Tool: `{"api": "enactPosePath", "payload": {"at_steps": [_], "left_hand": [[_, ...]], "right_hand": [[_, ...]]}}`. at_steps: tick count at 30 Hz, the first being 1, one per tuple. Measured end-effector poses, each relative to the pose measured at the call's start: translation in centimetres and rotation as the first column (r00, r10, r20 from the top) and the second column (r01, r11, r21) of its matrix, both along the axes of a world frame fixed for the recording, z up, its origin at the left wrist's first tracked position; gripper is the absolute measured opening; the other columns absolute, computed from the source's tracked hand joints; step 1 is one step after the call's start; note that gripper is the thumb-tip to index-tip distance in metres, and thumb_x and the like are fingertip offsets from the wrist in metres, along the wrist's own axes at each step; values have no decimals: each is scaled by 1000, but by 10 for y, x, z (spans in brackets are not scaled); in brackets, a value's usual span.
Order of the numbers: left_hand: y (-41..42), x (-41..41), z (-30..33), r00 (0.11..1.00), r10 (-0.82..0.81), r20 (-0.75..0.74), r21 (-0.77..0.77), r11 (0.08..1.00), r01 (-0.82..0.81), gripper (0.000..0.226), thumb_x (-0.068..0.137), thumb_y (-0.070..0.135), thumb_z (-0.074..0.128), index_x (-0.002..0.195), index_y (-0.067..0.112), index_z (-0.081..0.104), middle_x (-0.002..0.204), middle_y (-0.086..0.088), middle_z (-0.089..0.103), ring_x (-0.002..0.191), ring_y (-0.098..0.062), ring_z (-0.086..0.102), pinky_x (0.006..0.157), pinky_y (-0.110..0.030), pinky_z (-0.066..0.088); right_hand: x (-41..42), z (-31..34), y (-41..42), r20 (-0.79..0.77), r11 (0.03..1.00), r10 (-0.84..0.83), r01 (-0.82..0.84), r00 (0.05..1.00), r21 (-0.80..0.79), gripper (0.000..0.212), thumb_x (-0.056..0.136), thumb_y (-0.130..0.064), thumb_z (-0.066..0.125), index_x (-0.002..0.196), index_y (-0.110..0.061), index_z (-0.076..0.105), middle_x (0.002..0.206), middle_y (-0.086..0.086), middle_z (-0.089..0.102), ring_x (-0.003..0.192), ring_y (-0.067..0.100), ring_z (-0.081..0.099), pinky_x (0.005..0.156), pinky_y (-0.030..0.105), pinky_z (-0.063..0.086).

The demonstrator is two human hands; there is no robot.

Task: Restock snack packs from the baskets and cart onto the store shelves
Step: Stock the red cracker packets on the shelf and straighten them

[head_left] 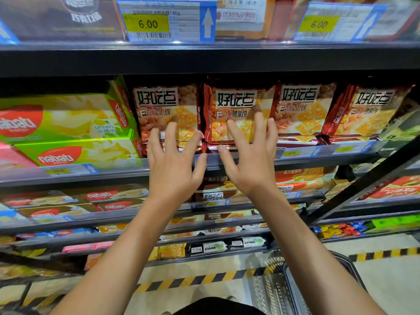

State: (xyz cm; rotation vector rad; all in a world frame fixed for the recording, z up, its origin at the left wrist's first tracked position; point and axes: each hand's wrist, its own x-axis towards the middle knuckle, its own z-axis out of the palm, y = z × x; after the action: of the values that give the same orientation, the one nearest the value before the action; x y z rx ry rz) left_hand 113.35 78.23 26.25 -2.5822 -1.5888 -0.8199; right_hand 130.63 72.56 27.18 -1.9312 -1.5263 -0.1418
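Observation:
Several red and orange biscuit packs stand in a row on the middle shelf [295, 159]. My left hand [172, 164] is spread open, its fingertips against the leftmost biscuit pack [166, 103]. My right hand [250, 155] is also spread open, its fingers touching the second biscuit pack [236, 103]. Neither hand grips anything. Two more packs of the same kind [304, 105] stand to the right. A wire basket [295, 287] shows at the bottom right, near the floor.
Green lemon wafer boxes [63, 123] sit left of the biscuit packs. An upper shelf edge [204, 60] with 6.00 price tags [147, 23] runs overhead. Lower shelves hold more snack packs. Yellow-black tape [204, 278] marks the floor. A dark diagonal bar [363, 185] crosses at right.

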Motion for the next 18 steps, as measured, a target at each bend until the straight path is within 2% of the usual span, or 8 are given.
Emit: {"api": "enactPosePath", "payload": {"at_steps": [3, 9, 18], "left_hand": [[0, -3, -1, 1000, -5, -14, 17, 1000, 5, 51, 100, 49, 44, 146, 29, 54, 160, -13, 23, 145, -51, 17, 116, -66, 22], [-2, -2, -3, 1000, -20, 9, 20, 1000, 20, 47, 99, 43, 49, 143, 27, 55, 161, -14, 23, 146, -48, 16, 115, -65, 20], [-5, -3, -1, 998, -36, 48, 30, 999, 34, 47, 99, 40, 50, 142, 23, 54, 160, -17, 24, 147, -46, 17, 115, -63, 20]], "right_hand": [[-3, 0, 0, 16, 1000, -15, 16, 1000, -27, 56, 102, -48, 54, 155, -34, 41, 170, 12, 9, 155, 42, -4, 120, 64, 19], [-19, 8, 4, 22, 994, -52, 54, 998, -97, 60, 102, -50, 51, 157, -30, 35, 171, 14, 1, 154, 45, -17, 123, 64, 8], [-5, -10, -2, 2, 998, 33, -33, 999, 62, 61, 101, -38, 59, 158, -28, 38, 171, 13, 6, 156, 44, -8, 120, 64, 17]]}}
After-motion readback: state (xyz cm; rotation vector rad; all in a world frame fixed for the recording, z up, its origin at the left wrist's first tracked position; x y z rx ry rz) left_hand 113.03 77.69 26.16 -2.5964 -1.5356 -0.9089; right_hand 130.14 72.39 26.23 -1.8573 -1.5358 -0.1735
